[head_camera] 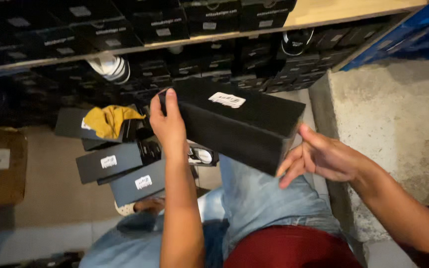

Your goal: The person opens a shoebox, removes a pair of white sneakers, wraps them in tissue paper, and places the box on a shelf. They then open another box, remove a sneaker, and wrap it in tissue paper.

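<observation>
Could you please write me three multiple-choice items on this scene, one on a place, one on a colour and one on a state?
1. Where does the yellow cloth lie?
A. on a black box at the left
B. on the wooden shelf
C. on the person's lap

2. What colour is the box that the hands hold?
A. brown
B. black
C. blue

3. How is the held box?
A. open, lid off
C. crushed flat
B. closed, lid on

Answers:
1 A: the cloth is crumpled on top of a black box in the pile on the floor.
2 B: the long box is black with a small white label.
3 B: its lid sits on; the left hand grips the far end, and the right hand touches the near corner with spread fingers.
</observation>
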